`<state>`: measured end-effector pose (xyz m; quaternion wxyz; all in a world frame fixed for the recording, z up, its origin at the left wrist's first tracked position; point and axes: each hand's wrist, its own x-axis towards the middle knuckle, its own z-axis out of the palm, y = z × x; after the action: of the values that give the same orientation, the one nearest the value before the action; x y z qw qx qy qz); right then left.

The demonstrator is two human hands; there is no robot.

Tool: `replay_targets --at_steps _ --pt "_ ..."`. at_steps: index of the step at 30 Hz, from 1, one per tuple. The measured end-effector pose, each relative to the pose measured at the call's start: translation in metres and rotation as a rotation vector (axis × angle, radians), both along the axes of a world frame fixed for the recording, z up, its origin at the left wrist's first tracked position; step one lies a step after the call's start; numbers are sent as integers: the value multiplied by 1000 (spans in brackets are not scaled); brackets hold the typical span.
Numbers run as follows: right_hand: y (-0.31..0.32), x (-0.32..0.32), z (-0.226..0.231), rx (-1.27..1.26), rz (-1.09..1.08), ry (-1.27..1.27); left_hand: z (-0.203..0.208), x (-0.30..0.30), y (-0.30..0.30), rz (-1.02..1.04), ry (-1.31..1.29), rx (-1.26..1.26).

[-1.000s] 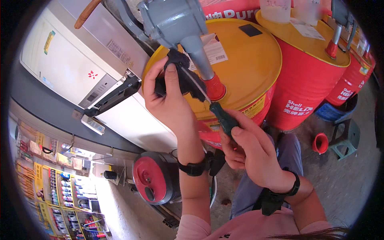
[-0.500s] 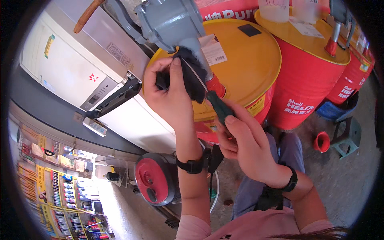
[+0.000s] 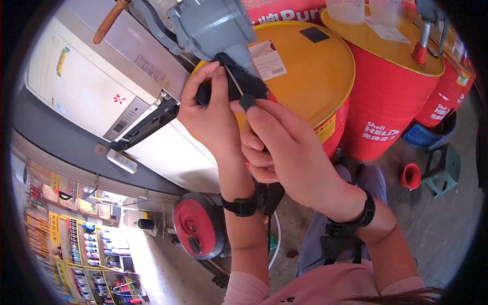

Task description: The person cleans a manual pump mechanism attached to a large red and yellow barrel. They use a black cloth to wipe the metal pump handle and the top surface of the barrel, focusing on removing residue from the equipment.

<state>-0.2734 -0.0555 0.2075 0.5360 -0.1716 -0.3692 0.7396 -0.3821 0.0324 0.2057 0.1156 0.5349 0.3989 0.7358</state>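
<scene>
A grey hand-cranked pump (image 3: 211,28) stands on a red drum with a yellow top (image 3: 305,66). My left hand (image 3: 211,122) is closed just below the pump body, thumb and fingers pinching a black cloth (image 3: 249,84) wrapped by the pump's pipe. My right hand (image 3: 292,147) grips a screwdriver (image 3: 247,101) by its dark green handle, mostly hidden in the fingers. The screwdriver's thin metal shaft slants up and left across the cloth, and its tip lies by my left fingertips under the pump. Whether the tip touches the pump is hidden.
The pump's crank ends in a wooden handle (image 3: 111,23) at upper left. A white cabinet-like machine (image 3: 86,86) stands left. More red drums (image 3: 386,96) are at right, with a green stool (image 3: 442,170) and small red container (image 3: 410,176). Below sits a red-and-black machine (image 3: 198,223).
My right hand has moved up and left with the screwdriver, its handle now tilted more toward me. My left hand still pinches the cloth, slightly higher and farther left.
</scene>
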Motion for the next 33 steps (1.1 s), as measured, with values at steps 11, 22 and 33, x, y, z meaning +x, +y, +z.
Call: replay_targets --at_steps 11,22,33 --pt "19 41 36 -184 276 375 1 -6 6 -23 14 19" --pt "36 80 66 -380 529 642 0 14 1 24 14 150" --pt "33 78 84 -423 555 632 -1 18 4 106 18 193"
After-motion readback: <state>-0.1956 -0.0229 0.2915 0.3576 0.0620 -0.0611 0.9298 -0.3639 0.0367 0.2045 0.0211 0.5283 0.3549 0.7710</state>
